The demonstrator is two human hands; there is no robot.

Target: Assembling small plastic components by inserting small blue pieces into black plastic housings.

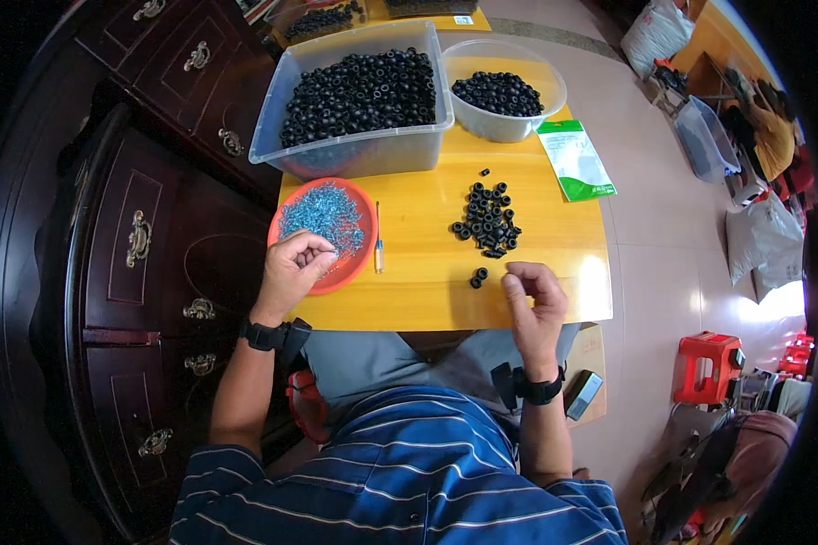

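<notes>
Over the red bowl of blue pieces, my left hand has thumb and fingertips narrow; whether they pinch anything, I cannot tell. On the table, loose black beads lie nearer me than their pile, just beside my right hand, fingers curled near the thumb, grip unclear.

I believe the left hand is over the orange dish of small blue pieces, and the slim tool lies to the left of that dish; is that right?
Not quite: the head view shows the slim tool lying to the right of the orange dish; the rest is correct.
</notes>
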